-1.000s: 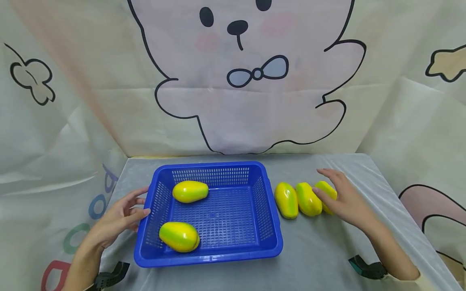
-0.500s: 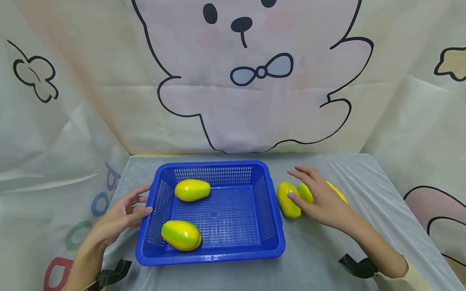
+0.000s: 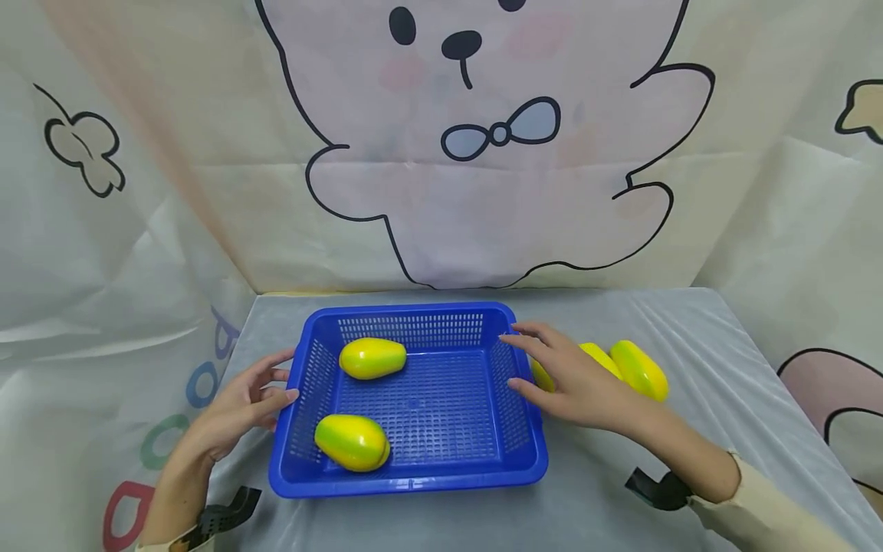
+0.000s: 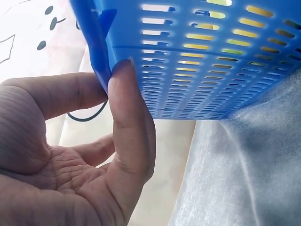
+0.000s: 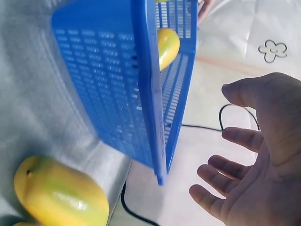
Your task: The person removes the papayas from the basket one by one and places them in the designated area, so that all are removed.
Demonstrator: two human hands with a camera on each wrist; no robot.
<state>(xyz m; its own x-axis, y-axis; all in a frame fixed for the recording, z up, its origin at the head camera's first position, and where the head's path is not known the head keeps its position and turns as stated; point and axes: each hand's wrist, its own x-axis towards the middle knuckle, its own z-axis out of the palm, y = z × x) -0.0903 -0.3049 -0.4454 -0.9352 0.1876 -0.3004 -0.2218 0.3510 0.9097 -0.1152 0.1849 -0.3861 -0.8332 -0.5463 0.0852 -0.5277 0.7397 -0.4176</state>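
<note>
A blue plastic basket (image 3: 441,483) with slotted walls stands on the grey cloth. My left hand (image 3: 241,402) pinches its left rim; in the left wrist view the thumb and a finger meet on either side of the rim. Inside the basket lie two glossy yellow-green fruits, mango- or papaya-like: one fruit (image 3: 372,358) at the back left, another fruit (image 3: 353,442) at the front left. Over the right rim hovers my right hand (image 3: 569,383), fingers spread and holding nothing. The right wrist view shows that hand (image 5: 254,160) apart from the basket.
Right of the basket, more such fruits lie on the cloth: one fruit (image 3: 640,370) in full view, a second fruit (image 3: 602,357) and a third fruit (image 3: 541,376) partly behind my right hand. A printed cloth backdrop (image 3: 483,222) rises behind the table.
My right hand has moved left, from over the loose fruits to the basket's right rim. The left hand keeps its place on the left rim. The head view has shifted slightly.
</note>
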